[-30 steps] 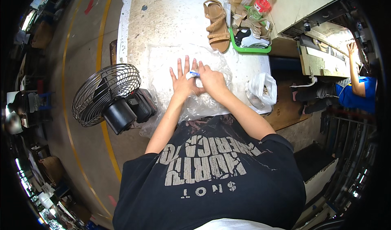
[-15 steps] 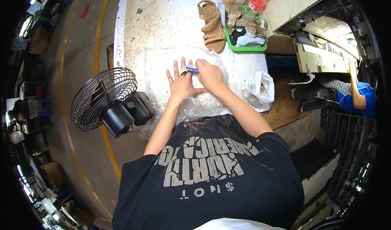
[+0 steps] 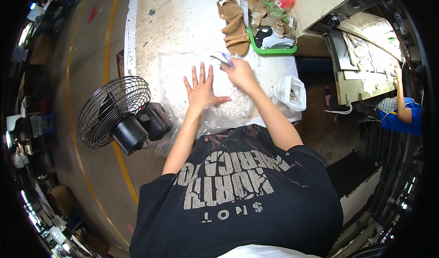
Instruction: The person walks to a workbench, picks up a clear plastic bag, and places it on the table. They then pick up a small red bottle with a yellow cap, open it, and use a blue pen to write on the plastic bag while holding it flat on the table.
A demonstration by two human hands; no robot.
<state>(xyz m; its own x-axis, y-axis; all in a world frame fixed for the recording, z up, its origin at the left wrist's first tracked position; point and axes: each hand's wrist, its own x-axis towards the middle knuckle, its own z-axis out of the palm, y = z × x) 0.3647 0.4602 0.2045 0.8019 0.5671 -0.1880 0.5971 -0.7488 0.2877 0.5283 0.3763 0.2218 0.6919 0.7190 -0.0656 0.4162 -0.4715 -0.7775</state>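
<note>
My left hand [image 3: 201,88] lies flat with fingers spread on a clear plastic sheet [image 3: 176,77] that covers the near part of the white worktable [image 3: 164,20]. My right hand [image 3: 238,73] is closed around a small blue-handled tool [image 3: 225,59] whose tip points toward the table's far side, just above the plastic. A tan strappy sandal [image 3: 232,24] lies a short way beyond my right hand, beside a green tray [image 3: 270,51].
The green tray holds straps and dark pieces, with a bottle with a red cap [image 3: 282,2] behind it. A white plastic bag [image 3: 291,92] hangs at the table's right corner. A black fan [image 3: 114,113] stands at the left. Another person [image 3: 400,107] works at the far right.
My right hand has moved away from my left hand toward the far right, carrying the blue tool. My left hand stays spread flat on the plastic.
</note>
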